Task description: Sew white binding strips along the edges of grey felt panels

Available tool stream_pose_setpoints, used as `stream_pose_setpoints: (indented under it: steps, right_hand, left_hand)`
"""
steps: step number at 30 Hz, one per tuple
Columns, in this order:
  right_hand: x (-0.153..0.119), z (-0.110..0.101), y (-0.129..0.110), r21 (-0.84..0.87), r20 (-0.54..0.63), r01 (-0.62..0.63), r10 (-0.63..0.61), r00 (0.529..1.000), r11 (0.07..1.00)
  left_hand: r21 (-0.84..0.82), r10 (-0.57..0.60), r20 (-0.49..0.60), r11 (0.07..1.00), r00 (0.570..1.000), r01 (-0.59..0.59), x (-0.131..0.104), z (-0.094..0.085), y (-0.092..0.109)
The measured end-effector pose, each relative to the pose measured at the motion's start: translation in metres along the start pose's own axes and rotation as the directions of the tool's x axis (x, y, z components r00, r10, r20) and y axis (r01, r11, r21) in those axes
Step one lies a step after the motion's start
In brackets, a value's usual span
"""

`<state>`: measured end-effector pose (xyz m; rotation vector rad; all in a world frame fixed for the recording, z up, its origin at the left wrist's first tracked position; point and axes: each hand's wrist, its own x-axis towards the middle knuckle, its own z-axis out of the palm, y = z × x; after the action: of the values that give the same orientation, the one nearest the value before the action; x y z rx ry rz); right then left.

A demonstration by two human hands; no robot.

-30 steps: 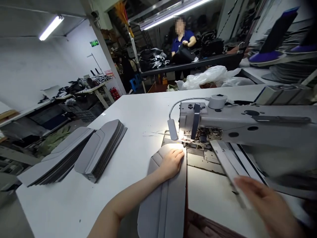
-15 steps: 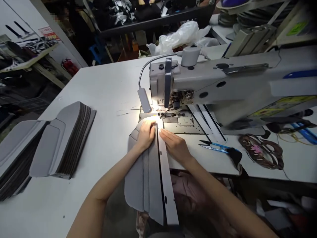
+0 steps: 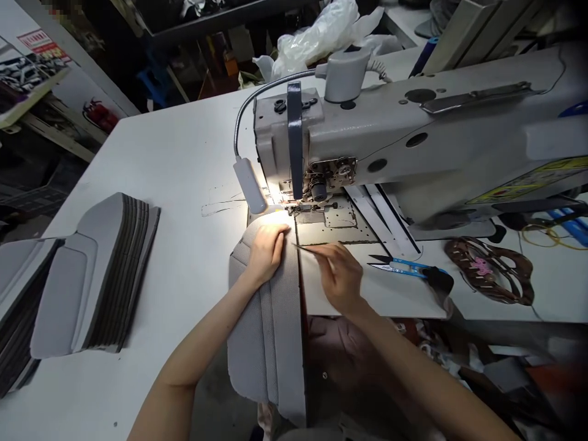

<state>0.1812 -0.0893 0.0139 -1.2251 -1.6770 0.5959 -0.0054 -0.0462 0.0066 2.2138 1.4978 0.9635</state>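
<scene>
Hands (image 3: 265, 252) tend a grey panel (image 3: 282, 312) pointing lengthwise toward the sewing machine (image 3: 386, 141).

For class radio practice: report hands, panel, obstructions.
Left hand on grey panel; right hand pinching thin dark item. Panel's end at sewing machine. Thread snips off right.

The site is a sewing workshop. Indicators: an industrial sewing machine (image 3: 395, 160) ahead of the right hand (image 3: 342, 275), thread snips (image 3: 410, 267) to that hand's right on the tabletop (image 3: 184, 153), stacked grey panels (image 3: 101, 251) left of the left hand (image 3: 265, 252).
</scene>
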Motion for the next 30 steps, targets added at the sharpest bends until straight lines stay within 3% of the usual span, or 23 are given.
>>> stream_pose_setpoints:
  steps: [1,2,4,6,8,11,13,17,25,28,30]
  right_hand:
    - [-0.010,-0.003,-0.007,0.079,-0.038,-0.142,0.145,0.989,0.987]
    - [-0.021,-0.006,-0.014,0.167,-0.001,-0.281,0.286,0.958,0.945]
    - [-0.044,-0.008,-0.031,0.309,0.243,-0.510,0.452,0.858,0.803]
    - [-0.062,-0.009,-0.045,0.350,0.503,-0.647,0.446,0.740,0.678]
    - [-0.072,-0.010,-0.053,0.304,0.657,-0.723,0.413,0.631,0.621]
    - [-0.072,-0.014,-0.055,0.161,0.778,-0.748,0.383,0.497,0.644]
    - [-0.068,-0.016,-0.052,0.098,0.802,-0.737,0.386,0.457,0.669]
    - [-0.065,-0.017,-0.046,0.058,0.794,-0.712,0.400,0.458,0.700]
    - [-0.064,-0.016,-0.040,0.034,0.791,-0.626,0.362,0.493,0.779]
    - [-0.064,-0.017,-0.040,0.046,0.775,-0.590,0.344,0.530,0.806]
    - [-0.067,-0.019,-0.038,0.074,0.746,-0.538,0.311,0.589,0.839]
  left_hand:
    - [-0.006,-0.004,0.004,1.000,1.000,0.005,0.000,0.000,0.000]
    - [-0.014,-0.006,0.002,1.000,1.000,0.006,0.000,0.000,-0.001]
    - [-0.034,-0.017,-0.023,0.999,1.000,0.016,0.000,0.002,-0.001]
    - [-0.038,-0.056,-0.082,0.998,0.995,0.053,-0.001,0.003,0.000]
    - [-0.015,-0.093,-0.138,0.996,0.986,0.092,-0.002,0.003,0.001]
    - [0.033,-0.055,-0.122,0.998,0.991,0.060,-0.002,0.002,0.003]
    - [0.063,0.031,-0.052,0.998,0.998,-0.028,-0.001,0.002,0.003]
    - [0.131,0.156,0.035,0.978,0.987,-0.160,-0.001,0.004,0.001]
    - [0.253,0.158,0.098,0.951,0.983,-0.178,-0.002,0.005,0.002]
    - [0.297,0.133,0.124,0.941,0.983,-0.165,-0.001,0.005,0.004]
    - [0.327,0.111,0.142,0.932,0.984,-0.153,0.000,0.005,0.006]
